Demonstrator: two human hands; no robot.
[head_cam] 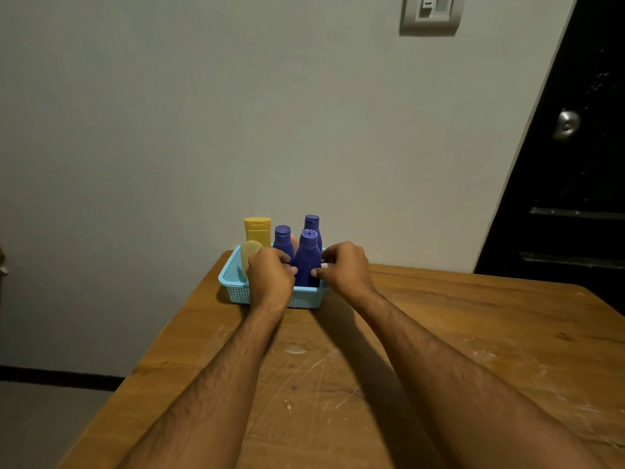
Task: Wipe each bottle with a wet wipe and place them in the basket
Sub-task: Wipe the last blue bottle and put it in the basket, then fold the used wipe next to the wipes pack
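A light blue basket [233, 282] stands at the table's far edge. Upright inside it are a yellow bottle [257, 230], a pale cream bottle [248, 253] and three purple bottles, with something pinkish hidden behind them. The front purple bottle [307, 258] stands between my hands. My left hand [270, 277] has its fingers curled against that bottle's left side and grips it. My right hand [345, 267] is curled at the bottle's right side, its thumb touching the bottle. A small white bit of wet wipe [324, 265] shows pinched between its fingers.
The wooden table [439, 350] is scratched and has pale smears. A grey wall rises just behind the basket, with a switch plate [429, 15] high up. A dark door with a metal knob [567, 124] is at the right. The table's left edge drops to the floor.
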